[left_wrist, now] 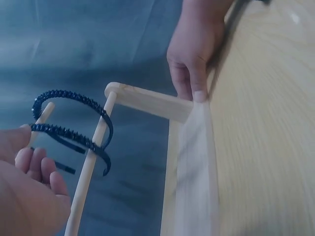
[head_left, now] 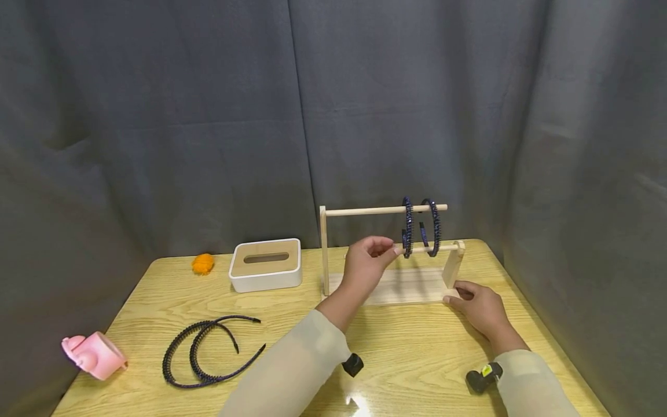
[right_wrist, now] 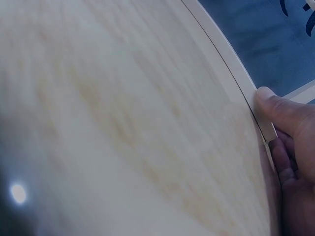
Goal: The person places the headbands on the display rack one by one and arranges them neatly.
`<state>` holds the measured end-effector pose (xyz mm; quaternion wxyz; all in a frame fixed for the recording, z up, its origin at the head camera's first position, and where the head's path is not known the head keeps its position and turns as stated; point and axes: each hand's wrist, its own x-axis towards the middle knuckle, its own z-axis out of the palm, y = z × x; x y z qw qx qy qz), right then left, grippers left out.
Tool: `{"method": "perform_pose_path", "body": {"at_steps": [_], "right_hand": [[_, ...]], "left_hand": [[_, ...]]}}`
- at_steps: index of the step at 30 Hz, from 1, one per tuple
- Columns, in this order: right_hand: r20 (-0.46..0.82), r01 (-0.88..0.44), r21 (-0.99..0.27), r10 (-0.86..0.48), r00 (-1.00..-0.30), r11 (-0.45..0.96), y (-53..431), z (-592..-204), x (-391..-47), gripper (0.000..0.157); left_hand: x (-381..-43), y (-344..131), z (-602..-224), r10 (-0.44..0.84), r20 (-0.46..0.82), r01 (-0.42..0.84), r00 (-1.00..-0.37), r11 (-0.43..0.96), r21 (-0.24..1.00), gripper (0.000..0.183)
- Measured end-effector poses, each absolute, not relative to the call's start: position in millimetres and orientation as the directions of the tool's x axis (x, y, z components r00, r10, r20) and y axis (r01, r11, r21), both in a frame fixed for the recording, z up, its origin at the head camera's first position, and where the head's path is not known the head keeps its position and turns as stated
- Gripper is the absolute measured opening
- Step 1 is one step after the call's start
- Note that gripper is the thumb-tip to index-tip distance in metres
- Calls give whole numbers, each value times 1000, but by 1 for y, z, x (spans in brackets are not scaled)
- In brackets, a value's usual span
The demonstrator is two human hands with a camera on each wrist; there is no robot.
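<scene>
My left hand [head_left: 365,263] hovers by the lower rod of a wooden rack [head_left: 406,296], its fingers loosely bent. Its thumb tip is close to a dark beaded headband [head_left: 409,227]; contact cannot be told. A second dark headband [head_left: 435,229] sits to the right. Both headbands loop around the rack's upper and lower rods. In the left wrist view the fingers [left_wrist: 35,162] partly cover the nearer headband [left_wrist: 69,132]. My right hand [head_left: 482,307] grips the rack base's right corner, the thumb on top, as the right wrist view shows the hand [right_wrist: 295,128] too.
Two more dark headbands [head_left: 200,370] overlap on the wooden table [head_left: 292,347] at left. Behind them stand a white tissue box [head_left: 266,281] with a wooden lid and an orange fuzzy ball [head_left: 203,264]. A pink cup-like object [head_left: 99,356] lies tipped near the left edge. Grey curtains [head_left: 208,116] surround the table.
</scene>
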<state>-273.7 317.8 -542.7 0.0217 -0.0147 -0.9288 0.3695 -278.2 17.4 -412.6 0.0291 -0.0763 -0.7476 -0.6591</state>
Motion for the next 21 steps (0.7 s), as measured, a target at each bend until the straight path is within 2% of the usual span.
{"method": "perform_pose_path", "body": {"at_steps": [4, 9, 11, 16, 21], "right_hand": [[25, 8, -687, 35, -999, 726, 317, -544, -274, 74], [18, 12, -677, 33, -999, 736, 320, -542, -272, 76], [15, 19, -677, 40, -999, 735, 321, -539, -271, 77], [3, 27, -694, 41, -999, 720, 323, -536, -270, 77], [16, 4, -686, 20, -1000, 728, 322, -539, -272, 76]], "left_hand": [[-263, -15, -423, 213, 226, 277, -951, 255, 926, 17], [-239, -67, -437, 419, 185, 392, -889, 488, 779, 15], [-232, -89, -443, 464, 170, 428, -869, 535, 728, 14], [-217, -144, -458, 486, 174, 470, -857, 597, 650, 17], [-192, -206, -461, 483, 103, 453, -870, 700, 552, 23]]}}
